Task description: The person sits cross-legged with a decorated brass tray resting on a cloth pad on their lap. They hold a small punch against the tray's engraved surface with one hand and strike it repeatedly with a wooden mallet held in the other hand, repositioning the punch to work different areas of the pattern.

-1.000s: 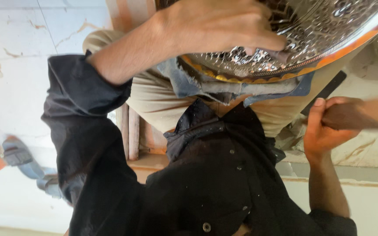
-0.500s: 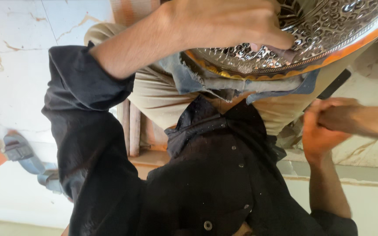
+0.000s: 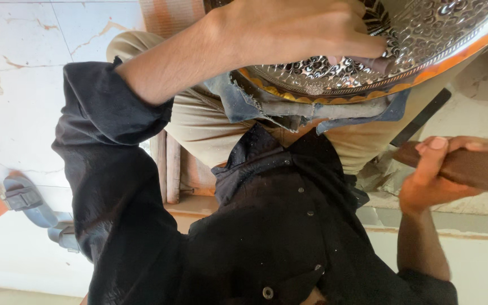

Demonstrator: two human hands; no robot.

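Both hands busy: left hand (image 3: 295,28) atop embossed tray (image 3: 425,39).

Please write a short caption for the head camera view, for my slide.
Left hand presses on an embossed silver metal tray resting on denim cloth; right hand grips a wooden handle.

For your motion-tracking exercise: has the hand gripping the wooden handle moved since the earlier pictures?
Yes, slightly. The right hand with the wooden handle sits a little higher, nearer the embossed metal tray, judged against the pale step edge beneath it.
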